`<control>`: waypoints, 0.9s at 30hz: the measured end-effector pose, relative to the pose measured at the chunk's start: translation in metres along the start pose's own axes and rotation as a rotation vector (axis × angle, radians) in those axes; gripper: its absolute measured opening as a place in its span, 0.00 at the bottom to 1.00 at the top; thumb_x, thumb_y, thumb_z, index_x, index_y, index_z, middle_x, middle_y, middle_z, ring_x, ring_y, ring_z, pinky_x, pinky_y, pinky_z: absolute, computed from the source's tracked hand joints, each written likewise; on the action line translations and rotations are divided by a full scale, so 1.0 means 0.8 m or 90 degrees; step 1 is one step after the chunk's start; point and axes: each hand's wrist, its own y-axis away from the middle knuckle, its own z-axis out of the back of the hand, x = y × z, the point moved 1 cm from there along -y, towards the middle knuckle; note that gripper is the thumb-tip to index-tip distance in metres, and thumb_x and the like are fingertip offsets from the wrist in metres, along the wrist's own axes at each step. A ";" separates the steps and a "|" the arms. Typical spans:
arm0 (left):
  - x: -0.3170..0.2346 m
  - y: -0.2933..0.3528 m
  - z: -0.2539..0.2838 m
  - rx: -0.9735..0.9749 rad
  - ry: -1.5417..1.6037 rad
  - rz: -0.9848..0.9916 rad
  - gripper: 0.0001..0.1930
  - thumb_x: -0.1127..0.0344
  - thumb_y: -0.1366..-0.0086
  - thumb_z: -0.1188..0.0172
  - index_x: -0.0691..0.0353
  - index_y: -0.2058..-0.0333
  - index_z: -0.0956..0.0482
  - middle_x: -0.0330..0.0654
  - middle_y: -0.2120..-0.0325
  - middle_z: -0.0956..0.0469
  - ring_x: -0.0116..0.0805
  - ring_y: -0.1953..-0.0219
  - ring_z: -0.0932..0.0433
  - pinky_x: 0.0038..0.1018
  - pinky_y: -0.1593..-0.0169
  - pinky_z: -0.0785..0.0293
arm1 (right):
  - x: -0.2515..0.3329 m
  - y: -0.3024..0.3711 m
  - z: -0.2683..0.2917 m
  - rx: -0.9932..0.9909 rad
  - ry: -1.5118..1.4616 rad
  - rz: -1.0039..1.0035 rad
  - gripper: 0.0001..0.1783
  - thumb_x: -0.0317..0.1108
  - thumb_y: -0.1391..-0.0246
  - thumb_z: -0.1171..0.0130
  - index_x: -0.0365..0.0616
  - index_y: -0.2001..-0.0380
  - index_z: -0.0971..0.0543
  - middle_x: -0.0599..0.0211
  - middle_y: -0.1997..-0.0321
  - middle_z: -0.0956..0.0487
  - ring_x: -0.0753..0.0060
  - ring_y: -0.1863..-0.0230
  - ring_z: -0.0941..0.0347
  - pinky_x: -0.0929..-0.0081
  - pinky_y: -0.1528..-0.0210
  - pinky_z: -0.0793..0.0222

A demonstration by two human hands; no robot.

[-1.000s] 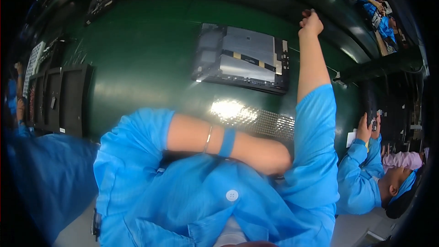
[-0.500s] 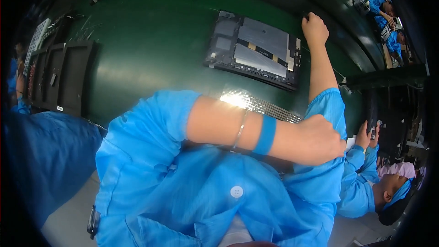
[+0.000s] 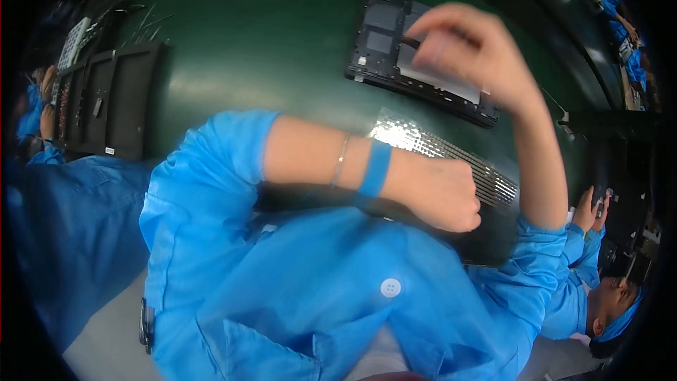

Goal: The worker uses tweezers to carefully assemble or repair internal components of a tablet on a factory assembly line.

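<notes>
My left hand (image 3: 444, 194) is curled into a fist, knuckles up, close in front of my body; whatever its fingers may hold is hidden. A blue band circles that wrist, with a thin metal bracelet behind it. My right hand (image 3: 469, 56) is over an opened black laptop base (image 3: 381, 20). Motion blurs its fingers; they look bent with a gap between them, and I cannot make out whether anything is in them. Beyond my left hand lies a shiny sheet of small silver squares (image 3: 486, 176), partly covered by that hand and forearm.
On the left stands a black compartmented tray (image 3: 127, 99) with small parts in it. Behind it lie a white perforated strip (image 3: 72, 42) and thin loose pieces. A dark rail (image 3: 508, 14) borders the green tabletop (image 3: 233, 35). A co-worker in blue (image 3: 571, 289) sits close at right.
My right hand has swung left from beyond the laptop base to over it. My left fist has come away from my right sleeve, leftward. The whole view has shifted somewhat.
</notes>
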 end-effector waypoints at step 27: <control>-0.035 0.023 0.011 0.107 -0.165 0.027 0.08 0.62 0.53 0.45 0.58 0.82 0.33 0.37 0.79 0.31 0.31 0.71 0.26 0.27 0.71 0.31 | 0.092 0.046 -0.141 0.403 0.176 -0.162 0.40 0.63 0.58 0.40 0.33 0.58 0.27 0.43 0.70 0.22 0.43 0.68 0.23 0.57 0.65 0.26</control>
